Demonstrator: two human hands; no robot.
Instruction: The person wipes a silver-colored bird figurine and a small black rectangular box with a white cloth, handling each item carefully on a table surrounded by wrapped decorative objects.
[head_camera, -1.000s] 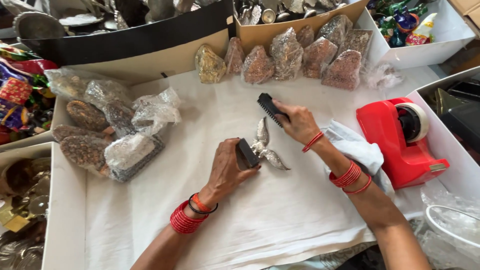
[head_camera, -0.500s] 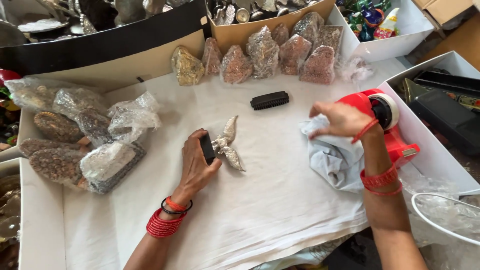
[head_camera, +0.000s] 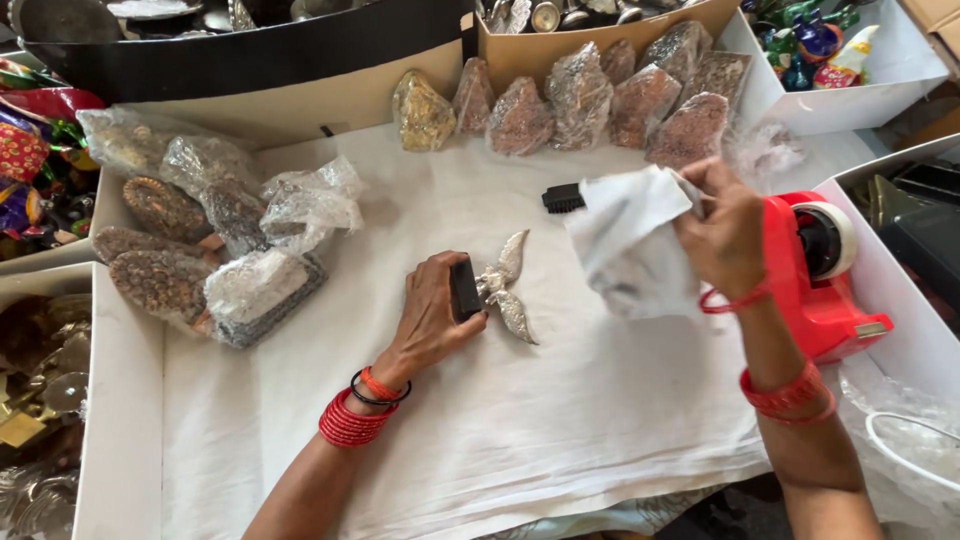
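My left hand (head_camera: 430, 318) grips the dark base of a small silver winged figurine (head_camera: 506, 287) that rests on the white paper-covered table (head_camera: 520, 430). My right hand (head_camera: 722, 228) holds up a white cloth (head_camera: 632, 240) just right of the figurine, above the table. A black brush (head_camera: 562, 198) lies on the paper behind the cloth, partly hidden by it. Red bangles sit on both wrists.
A red tape dispenser (head_camera: 818, 280) stands at the right behind my right hand. Several plastic-wrapped ornaments (head_camera: 580, 100) line the back edge, and more wrapped pieces (head_camera: 200, 240) lie at the left. Boxes of trinkets border the table on all sides.
My right hand put the black brush down on the paper, reached to the right, and has lifted the white cloth toward the figurine. My left hand kept its hold on the figurine.
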